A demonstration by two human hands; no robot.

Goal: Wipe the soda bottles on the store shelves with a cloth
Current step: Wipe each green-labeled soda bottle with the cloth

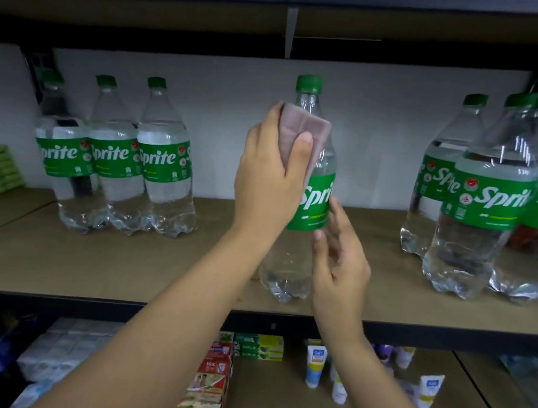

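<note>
- The left hand (pixel 272 174) presses a folded cloth (pixel 305 131) against the shoulder of the middle soda bottle (pixel 310 188), thumb pinching it in place for wiping.
- The right hand (pixel 338 261), fingers loosely spread, touches the label to steady it.
- The bottle stands near the shelf (pixel 121 271) front, apart from both groups.
</note>
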